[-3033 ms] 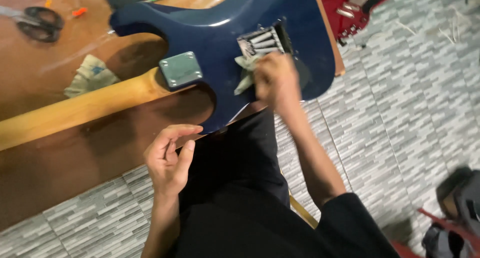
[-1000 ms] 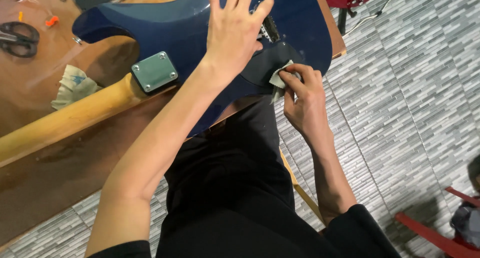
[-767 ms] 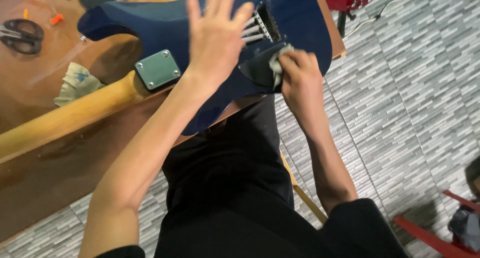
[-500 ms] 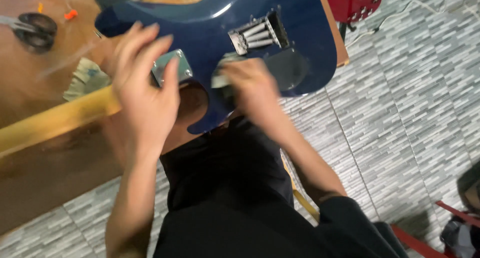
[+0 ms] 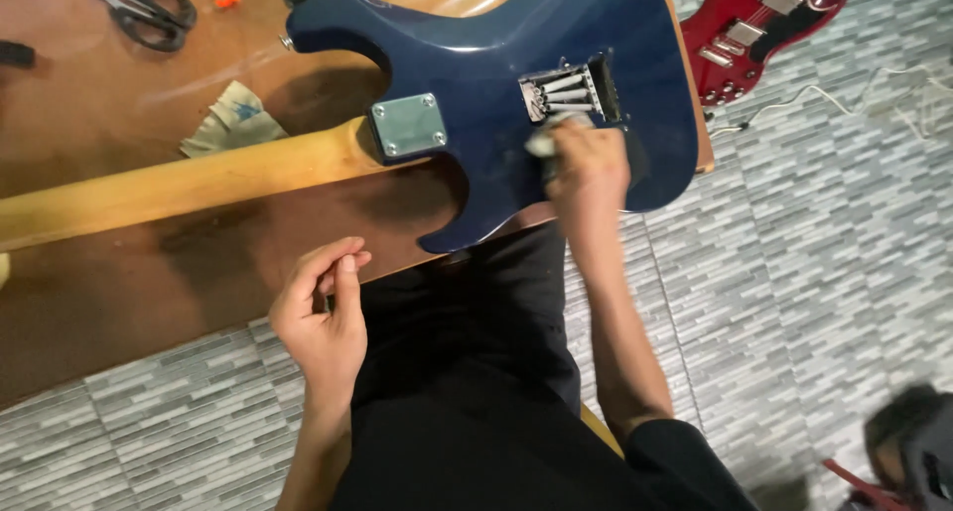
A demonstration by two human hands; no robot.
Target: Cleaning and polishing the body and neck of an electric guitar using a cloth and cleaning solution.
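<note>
— Pressing down, the right hand (image 5: pixel 588 164) has its grip bunched around a small pale cloth (image 5: pixel 544 140), rubbing it on the back of the blue guitar body (image 5: pixel 496 74) just below the open spring cavity (image 5: pixel 571 86). And the other?

— Left hand (image 5: pixel 323 318) is off the guitar, near its lower horn, hovering at the counter (image 5: pixel 149 104) edge; fingers curled loosely toward the thumb, holding nothing I can make out

— How would that guitar handle?

— I'd judge the body solid and fairly heavy, with a glossy lacquer that looks slick and easy to scratch. The pale wooden neck (image 5: pixel 169 189), running left from the body, or the waist of the body looks the safest hold; the bare metal springs look best left alone

— Around it?

— A square metal neck plate (image 5: pixel 408 126) with four screws sits left of the cavity. Further left lie a folded rag (image 5: pixel 230 119) and black-handled scissors (image 5: pixel 139 10). Right of the body, on the grey tiled floor (image 5: pixel 814 233), lies a red guitar (image 5: pixel 759 30)
</note>
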